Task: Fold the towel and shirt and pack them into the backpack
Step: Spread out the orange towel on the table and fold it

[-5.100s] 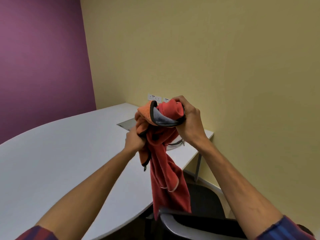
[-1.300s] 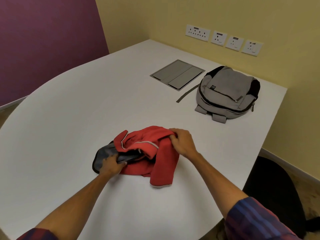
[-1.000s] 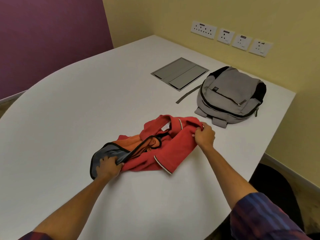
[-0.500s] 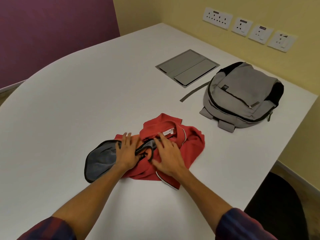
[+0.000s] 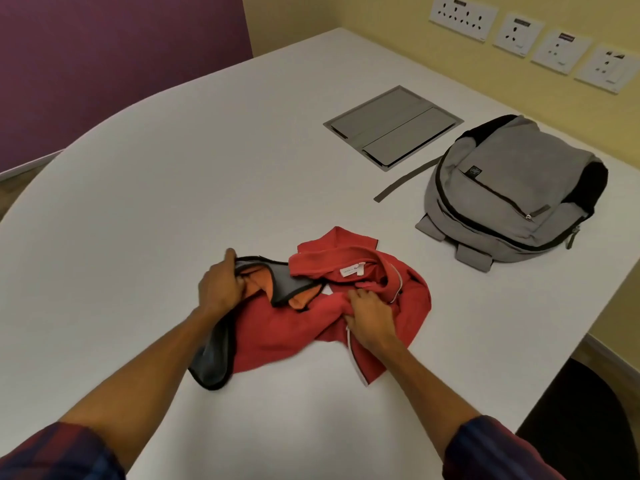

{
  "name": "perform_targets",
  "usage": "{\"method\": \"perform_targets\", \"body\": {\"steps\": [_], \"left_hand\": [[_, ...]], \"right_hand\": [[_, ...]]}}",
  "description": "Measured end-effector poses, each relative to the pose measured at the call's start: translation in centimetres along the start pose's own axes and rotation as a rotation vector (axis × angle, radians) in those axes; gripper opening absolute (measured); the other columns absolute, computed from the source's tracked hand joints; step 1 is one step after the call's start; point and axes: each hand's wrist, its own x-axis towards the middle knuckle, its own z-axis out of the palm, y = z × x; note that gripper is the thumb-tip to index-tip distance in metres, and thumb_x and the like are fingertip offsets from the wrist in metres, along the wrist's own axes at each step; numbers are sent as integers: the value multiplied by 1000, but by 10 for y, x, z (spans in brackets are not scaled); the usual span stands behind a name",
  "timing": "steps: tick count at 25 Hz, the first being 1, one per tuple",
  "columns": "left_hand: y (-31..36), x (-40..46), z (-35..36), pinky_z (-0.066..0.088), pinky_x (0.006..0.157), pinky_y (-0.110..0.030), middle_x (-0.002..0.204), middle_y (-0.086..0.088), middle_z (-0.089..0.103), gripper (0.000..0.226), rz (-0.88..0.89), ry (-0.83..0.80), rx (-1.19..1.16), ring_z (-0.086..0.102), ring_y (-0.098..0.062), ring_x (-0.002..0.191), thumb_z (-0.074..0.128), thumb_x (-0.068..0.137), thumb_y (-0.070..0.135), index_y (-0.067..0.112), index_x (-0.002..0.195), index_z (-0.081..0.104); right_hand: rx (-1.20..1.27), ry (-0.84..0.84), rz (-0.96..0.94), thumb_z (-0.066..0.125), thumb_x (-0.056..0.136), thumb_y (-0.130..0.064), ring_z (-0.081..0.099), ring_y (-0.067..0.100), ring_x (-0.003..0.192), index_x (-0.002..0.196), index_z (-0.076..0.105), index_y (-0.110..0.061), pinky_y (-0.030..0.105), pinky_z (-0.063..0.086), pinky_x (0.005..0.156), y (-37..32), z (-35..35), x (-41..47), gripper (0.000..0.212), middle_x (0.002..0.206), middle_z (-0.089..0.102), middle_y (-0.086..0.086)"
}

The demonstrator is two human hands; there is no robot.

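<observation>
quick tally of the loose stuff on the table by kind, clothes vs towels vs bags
Shirts: 1, the red shirt, crumpled
Towels: 1, the grey and orange towel, tangled with the shirt
Bags: 1, the grey backpack, lying apart to the right
Total: 3

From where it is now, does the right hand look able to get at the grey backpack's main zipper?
Probably yes. The right hand grips the red shirt, but bare white table lies between it and the grey backpack. The zipper pull faces the table's right edge, unobstructed. It must release the shirt first.
</observation>
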Motion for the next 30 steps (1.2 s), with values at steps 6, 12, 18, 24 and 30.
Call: {"method": "perform_targets", "body": {"steps": [6,12,18,24,30], "left_hand": [[-40,1,-14,37,58,-35,75,-14,57,20,-85,11,5,54,-34,66,47,78,9,6,98,44],[-39,-17,7,42,85,-41,110,-10,64,67,-67,-211,100,61,-33,97,35,72,50,18,130,46],[-34,-19,19,39,94,-47,124,-8,53,62,58,-231,104,51,-29,113,33,77,49,30,133,53],[-28,-12,7,48,80,-38,106,-7,67,41,-10,-219,-168,61,-29,95,37,89,37,14,105,67],[-12,-19,4,36,59,-26,59,4,53,42,-117,-285,-451,48,-11,57,44,100,33,17,61,48]], "right_hand": [[49,150,406,59,82,-15,61,37,102,116,58,-9,43,49,83,68,-46,15,34,113,64,17],[-136,-52,-187,67,57,-42,-4,28,149,155,9,-23,60,3,114,12,-34,13,115,163,-5,6],[-204,-266,-142,49,60,-90,-14,26,149,155,1,-26,57,-14,113,3,16,17,124,163,-8,7],[-184,-282,-58,25,60,-93,-6,18,150,155,10,-29,50,-4,117,49,-2,27,115,164,-5,-1],[-90,-361,74,63,73,-59,8,22,149,151,25,-25,55,2,117,33,-37,42,93,162,10,6]]}}
